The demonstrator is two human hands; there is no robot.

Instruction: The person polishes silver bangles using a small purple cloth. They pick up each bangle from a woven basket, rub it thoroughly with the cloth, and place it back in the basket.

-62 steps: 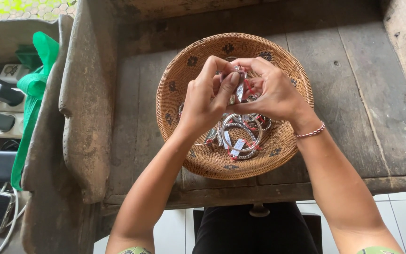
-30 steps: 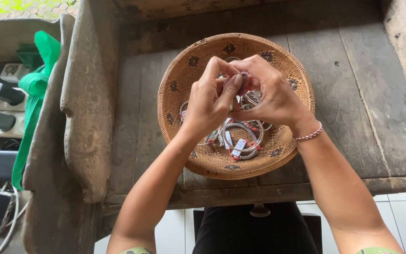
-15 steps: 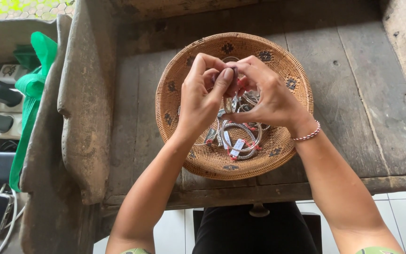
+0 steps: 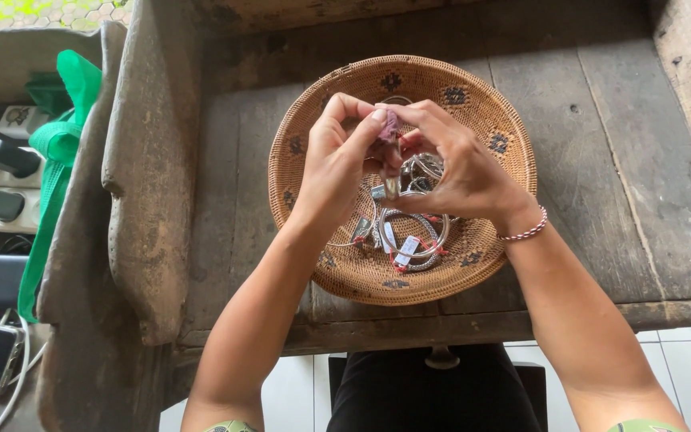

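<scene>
Both hands, left hand [image 4: 336, 164] and right hand [image 4: 457, 164], pinch a small shiny ring [image 4: 392, 189] above the basket [image 4: 313, 112]. It looks light, hard and slippery; fingertips on its edges hold best.

A weathered grey wooden desk [image 4: 601, 160] of cracked planks fills the view, with a thick raised wooden arm [image 4: 149, 176] along its left side. White floor tiles [image 4: 689, 360] show below its front edge. Daylight falls evenly; greenery [image 4: 33, 10] shows top left.
</scene>
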